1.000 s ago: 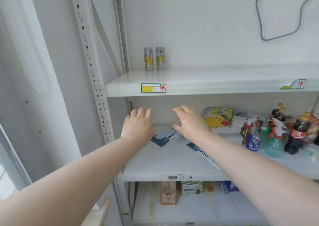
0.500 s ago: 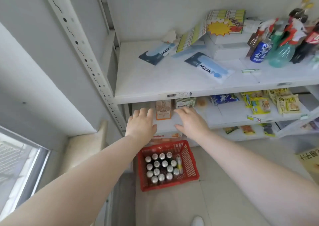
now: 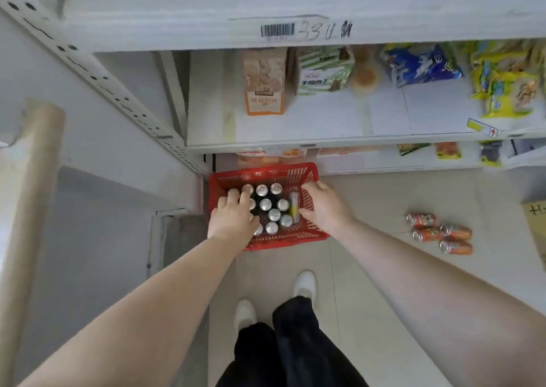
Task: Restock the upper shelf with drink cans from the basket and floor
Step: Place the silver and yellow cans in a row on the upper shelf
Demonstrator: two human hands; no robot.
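- Fingers [image 3: 244, 193] of the left hand [image 3: 233, 221] reach out nearly straight over upright silver-topped drink cans [image 3: 274, 214]; whether they touch is unclear
- Right hand [image 3: 325, 209] is spread open, its thumb beside a tipped white-and-yellow can [image 3: 294, 205]
- Cans sit in a red plastic mesh basket [image 3: 283, 242] on the floor; four orange cans [image 3: 427, 234] lie well to the right
- Both forearms point down, backs of hands up

Looking down at the foot of the shelves!
White shelving [image 3: 325, 146] spans twelve o'clock, and its perforated upright [image 3: 97, 79] slants in from ten. Pale tiled floor [image 3: 369, 268] fills five o'clock, a beige post [image 3: 29, 194] stands at nine, and the light is soft and even.
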